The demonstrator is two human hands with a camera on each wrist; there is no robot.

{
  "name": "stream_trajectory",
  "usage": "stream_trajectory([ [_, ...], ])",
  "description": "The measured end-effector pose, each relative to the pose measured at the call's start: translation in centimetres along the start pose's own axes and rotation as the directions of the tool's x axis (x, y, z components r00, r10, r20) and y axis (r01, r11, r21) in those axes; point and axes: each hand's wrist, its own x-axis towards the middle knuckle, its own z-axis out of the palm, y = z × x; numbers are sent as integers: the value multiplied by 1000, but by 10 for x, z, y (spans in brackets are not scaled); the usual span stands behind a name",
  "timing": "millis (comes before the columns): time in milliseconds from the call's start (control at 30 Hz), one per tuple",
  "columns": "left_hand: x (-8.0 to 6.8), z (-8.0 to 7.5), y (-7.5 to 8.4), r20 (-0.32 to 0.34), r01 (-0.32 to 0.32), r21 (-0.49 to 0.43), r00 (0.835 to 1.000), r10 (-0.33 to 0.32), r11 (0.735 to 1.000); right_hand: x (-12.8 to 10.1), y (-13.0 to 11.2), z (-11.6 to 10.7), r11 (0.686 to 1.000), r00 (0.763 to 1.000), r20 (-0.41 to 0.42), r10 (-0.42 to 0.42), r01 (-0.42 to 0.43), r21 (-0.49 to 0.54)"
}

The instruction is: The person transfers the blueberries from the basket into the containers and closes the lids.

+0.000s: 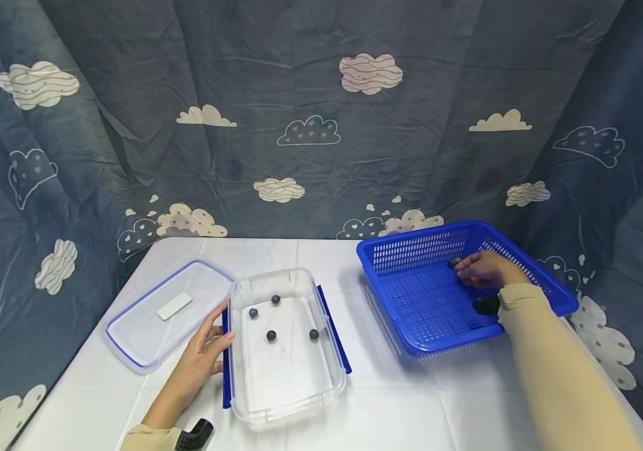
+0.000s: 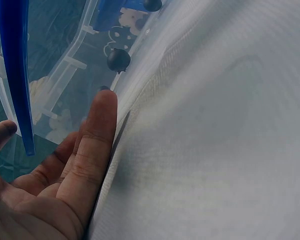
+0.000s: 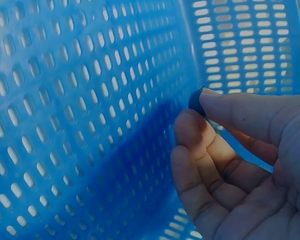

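Note:
In the head view, my right hand [image 1: 484,268] is inside a blue plastic basket [image 1: 411,338]. Between its thumb and forefinger it pinches a dark blueberry [image 3: 196,102], which the fingers partly cover in the right wrist view. A clear plastic box [image 1: 284,376] with blue side clasps stands left of the basket. Several blueberries lie apart on its floor, one blueberry [image 1: 271,336] near the middle. My left hand [image 1: 200,357] rests against the box's left side, by the blue clasp [image 2: 16,75]. Its fingers are fairly straight, with the thumb apart from them.
A clear lid [image 1: 146,319] with a blue seal and a white label lies left of the box. White cloth [image 1: 389,407] covers the table. Behind and at both sides hangs a dark curtain [image 1: 276,62] with cloud prints.

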Motion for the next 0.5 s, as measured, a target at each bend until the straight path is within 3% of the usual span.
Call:
stream_trajectory([
  [267,0,0,0,0,5,-6,1000,-5,1000,-2,-10,4,1000,999,-19,-28,28,2],
  [500,-1,0,1,-1,3,-9,1000,-3,1000,-3,-22,6,993,993,-42,-114,114,-9],
])
